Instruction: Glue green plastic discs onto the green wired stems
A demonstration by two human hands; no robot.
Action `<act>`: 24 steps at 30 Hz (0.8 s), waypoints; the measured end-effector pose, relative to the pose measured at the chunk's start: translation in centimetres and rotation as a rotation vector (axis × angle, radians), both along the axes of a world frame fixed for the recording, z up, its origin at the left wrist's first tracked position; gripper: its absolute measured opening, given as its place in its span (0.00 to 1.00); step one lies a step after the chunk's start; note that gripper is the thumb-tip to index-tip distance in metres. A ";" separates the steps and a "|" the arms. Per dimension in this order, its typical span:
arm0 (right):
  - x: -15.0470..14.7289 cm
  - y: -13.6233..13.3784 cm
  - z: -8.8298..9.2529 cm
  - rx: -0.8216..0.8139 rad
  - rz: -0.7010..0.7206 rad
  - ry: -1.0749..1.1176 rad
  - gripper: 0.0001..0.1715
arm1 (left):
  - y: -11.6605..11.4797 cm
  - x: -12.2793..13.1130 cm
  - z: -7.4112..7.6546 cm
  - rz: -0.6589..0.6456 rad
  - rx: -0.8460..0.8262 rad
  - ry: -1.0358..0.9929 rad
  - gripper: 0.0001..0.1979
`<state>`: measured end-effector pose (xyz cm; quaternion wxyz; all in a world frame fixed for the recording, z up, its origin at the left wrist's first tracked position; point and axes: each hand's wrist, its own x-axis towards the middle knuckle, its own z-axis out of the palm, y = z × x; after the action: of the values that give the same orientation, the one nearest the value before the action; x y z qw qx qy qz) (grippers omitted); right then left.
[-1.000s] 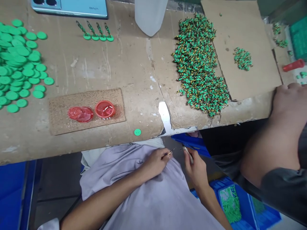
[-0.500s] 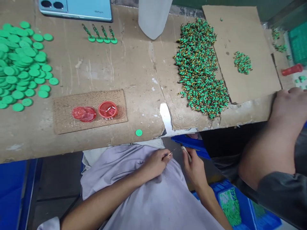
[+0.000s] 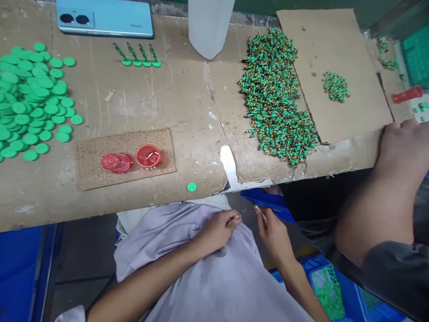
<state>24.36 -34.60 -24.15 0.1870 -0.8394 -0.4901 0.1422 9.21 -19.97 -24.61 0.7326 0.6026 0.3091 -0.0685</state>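
Note:
Over my lap, below the table edge, my left hand is closed around a thin stick with a fine dark tip. My right hand grips a slim white-handled tool; its small end points up and left. The two tools face each other with a gap between them. On the table edge above lies a single green disc with small holes. A rough brown board carries a red cup with shiny red liquid and a red-coated lump beside it.
Green discs are heaped at left. Several small figures on green bases stand below a phone. Tiny green-and-yellow figures form a large pile near a cardboard sheet. A co-worker's arm rests at right.
The view has shifted slightly, so the table items sit a little differently in the picture. Both hands keep nearly the same pose and hold the same tools.

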 end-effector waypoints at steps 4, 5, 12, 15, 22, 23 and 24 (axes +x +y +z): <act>-0.4 -0.2 0.3 0.026 0.034 0.013 0.17 | 0.0 -0.1 0.1 -0.004 -0.016 0.008 0.14; -0.5 -0.2 0.3 0.021 0.045 0.024 0.17 | -0.1 -0.1 0.0 -0.006 -0.024 0.011 0.14; -0.8 -0.2 0.2 0.023 -0.009 0.035 0.17 | -0.3 -0.1 -0.5 -0.002 -0.089 0.033 0.12; -0.8 -0.3 0.1 0.001 0.008 0.058 0.17 | -0.2 -0.1 -0.5 0.006 -0.089 0.041 0.12; -0.8 -0.7 -0.1 -0.004 -0.012 0.084 0.18 | -0.1 -0.1 -0.4 0.005 -0.094 0.054 0.13; -0.8 -0.8 -0.1 -0.015 -0.013 0.090 0.18 | -0.1 -0.1 -0.3 0.006 -0.093 0.056 0.13; -0.8 -0.8 -0.2 -0.021 -0.030 0.085 0.18 | -0.1 -0.1 -0.3 0.006 -0.093 0.058 0.13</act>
<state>23.54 -35.39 -24.31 0.2008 -0.8418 -0.4676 0.1800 9.13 -20.06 -24.91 0.7506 0.5648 0.3286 -0.0979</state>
